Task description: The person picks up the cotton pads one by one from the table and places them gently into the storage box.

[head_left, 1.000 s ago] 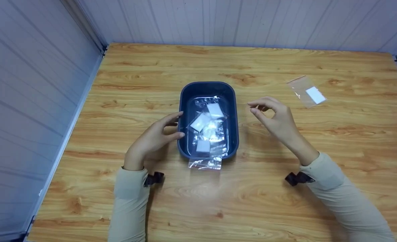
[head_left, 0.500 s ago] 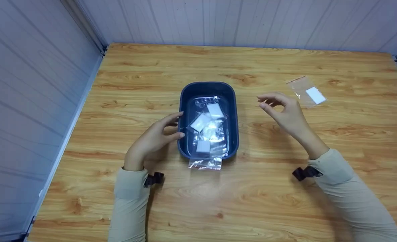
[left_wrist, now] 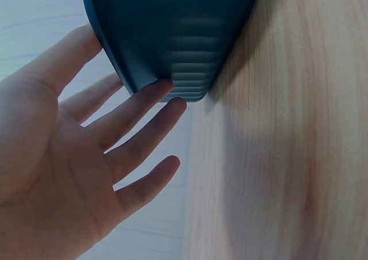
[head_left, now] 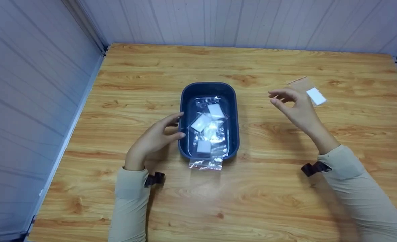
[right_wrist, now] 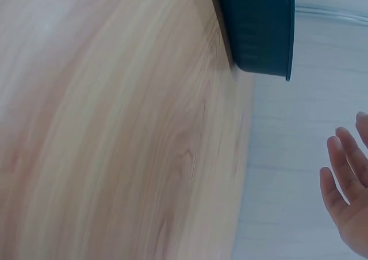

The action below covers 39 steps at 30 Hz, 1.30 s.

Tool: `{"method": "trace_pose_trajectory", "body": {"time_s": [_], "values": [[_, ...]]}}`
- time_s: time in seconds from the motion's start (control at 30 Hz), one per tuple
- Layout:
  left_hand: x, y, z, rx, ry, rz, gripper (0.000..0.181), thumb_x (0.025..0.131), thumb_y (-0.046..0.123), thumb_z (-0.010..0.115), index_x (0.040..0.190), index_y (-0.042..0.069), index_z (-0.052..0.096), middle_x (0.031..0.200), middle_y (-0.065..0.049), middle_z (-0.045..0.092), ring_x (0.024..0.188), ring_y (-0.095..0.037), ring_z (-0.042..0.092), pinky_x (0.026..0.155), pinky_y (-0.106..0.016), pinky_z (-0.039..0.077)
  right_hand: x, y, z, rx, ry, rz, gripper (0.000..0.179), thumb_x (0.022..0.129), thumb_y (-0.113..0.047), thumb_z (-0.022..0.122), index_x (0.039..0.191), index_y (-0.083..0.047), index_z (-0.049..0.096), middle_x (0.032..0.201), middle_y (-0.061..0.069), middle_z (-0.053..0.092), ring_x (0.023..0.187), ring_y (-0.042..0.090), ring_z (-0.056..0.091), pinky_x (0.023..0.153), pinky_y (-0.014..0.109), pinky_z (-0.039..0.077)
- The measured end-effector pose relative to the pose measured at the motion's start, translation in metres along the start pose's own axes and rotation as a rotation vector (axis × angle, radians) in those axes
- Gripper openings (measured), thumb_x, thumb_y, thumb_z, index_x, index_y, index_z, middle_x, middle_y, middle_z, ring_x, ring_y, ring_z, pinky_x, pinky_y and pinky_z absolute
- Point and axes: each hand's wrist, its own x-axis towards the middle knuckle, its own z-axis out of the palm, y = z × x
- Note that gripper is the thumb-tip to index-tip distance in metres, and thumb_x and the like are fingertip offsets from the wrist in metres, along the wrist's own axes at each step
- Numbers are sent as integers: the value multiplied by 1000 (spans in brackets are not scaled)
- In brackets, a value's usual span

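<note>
In the head view a dark blue box (head_left: 236,134) stands mid-table. Inside lie several clear zip bags with white pieces (head_left: 202,122); one bag (head_left: 206,164) hangs over the near rim. My left hand (head_left: 155,137) touches the box's left side, thumb tip at the rim. The left wrist view shows the left hand (left_wrist: 75,150) with spread, fairly straight fingers against the box wall (left_wrist: 195,53). To the right, my right hand (head_left: 296,109) hovers with loosely bent fingers, holding nothing. It partly covers a clear zip bag with a white piece (head_left: 316,96).
The wood-grain table (head_left: 218,208) runs back to a pale panelled wall (head_left: 218,20), with another panel wall (head_left: 34,101) on the left. A dark wrist camera (head_left: 155,179) sits at the left cuff, a similar camera (head_left: 314,168) at the right.
My right hand has moved right and slightly away from me, from beside the box to the lone zip bag. The left hand and the box have stayed in place.
</note>
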Motion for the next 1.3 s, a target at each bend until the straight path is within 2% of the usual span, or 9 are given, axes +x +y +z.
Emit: {"method": "trace_pose_trajectory", "body": {"time_s": [0.23,0.5,0.67,0.77,0.97,1.13,1.3], "values": [[1,0,0,-1,-3,-2,68,94,27,70,154,22,37,150,-5,45,135,-27,44,115,-52,28,2,9,-12,-43,-16,15,27,98,-16,65,121,-5,69,110,11,70,96,2,60,84,18,46],[0,1,-1,-18,-7,27,68,95,24,69,154,19,37,151,-8,43,135,-29,44,114,-52,30,6,21,-24,-42,-8,54,26,97,-10,65,122,-3,68,109,14,68,95,3,59,82,17,45],[0,1,-1,-24,-6,26,68,94,24,70,154,19,36,152,-7,42,135,-29,44,114,-51,30,7,13,-30,-26,-5,58,26,96,-5,64,120,3,67,110,19,64,95,5,60,82,16,45],[0,1,-1,-26,-4,20,68,94,25,70,154,20,37,153,-5,42,135,-28,44,114,-51,29,6,6,-36,-6,-5,73,25,97,-6,64,121,2,67,109,18,63,95,6,59,82,16,44],[1,0,-1,-22,0,10,68,94,25,70,154,21,37,152,-4,42,135,-26,44,115,-51,29,6,14,-45,14,-9,108,27,97,-9,64,123,-2,67,110,15,66,96,5,59,82,17,42],[1,-1,-1,-23,-1,10,67,95,26,69,154,21,38,151,-4,43,136,-27,43,115,-52,28,5,18,-51,-37,-20,126,29,98,-10,63,125,0,65,111,21,65,95,7,59,82,17,42],[0,-1,-1,-21,-1,7,68,94,26,70,154,22,37,152,-4,43,136,-26,43,115,-51,29,4,22,-58,-54,-33,162,28,97,-11,64,124,-2,67,112,18,67,95,6,58,82,16,42]]}}
